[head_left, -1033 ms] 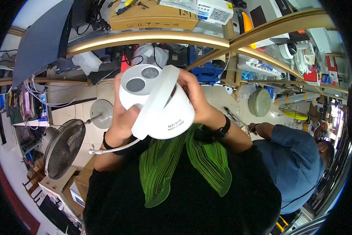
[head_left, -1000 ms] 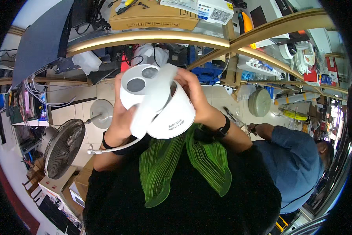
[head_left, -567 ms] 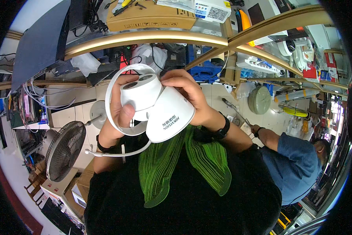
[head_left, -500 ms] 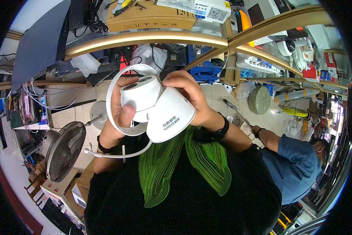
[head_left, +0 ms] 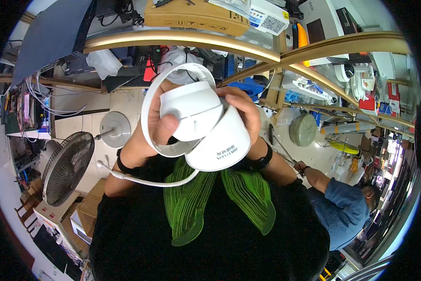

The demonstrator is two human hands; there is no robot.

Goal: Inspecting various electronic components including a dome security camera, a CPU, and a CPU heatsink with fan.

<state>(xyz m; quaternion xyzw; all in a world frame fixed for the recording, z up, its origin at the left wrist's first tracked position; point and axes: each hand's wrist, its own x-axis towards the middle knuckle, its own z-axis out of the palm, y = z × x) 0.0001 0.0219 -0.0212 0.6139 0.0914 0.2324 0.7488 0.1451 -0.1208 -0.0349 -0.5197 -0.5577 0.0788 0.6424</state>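
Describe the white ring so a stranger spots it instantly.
Find the green striped scarf. Just above it in view, the right hand grips a white turret camera. The ring is at the left hand: an open hoop, unlike the camera's cone-shaped base.

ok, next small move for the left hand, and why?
Probably ease the left hand off the white ball and grip the white ring by its rim. The hand appears to reach through the ring with its thumb on the ball, so it hinders shifting the ring, while the right hand supports the flared base.
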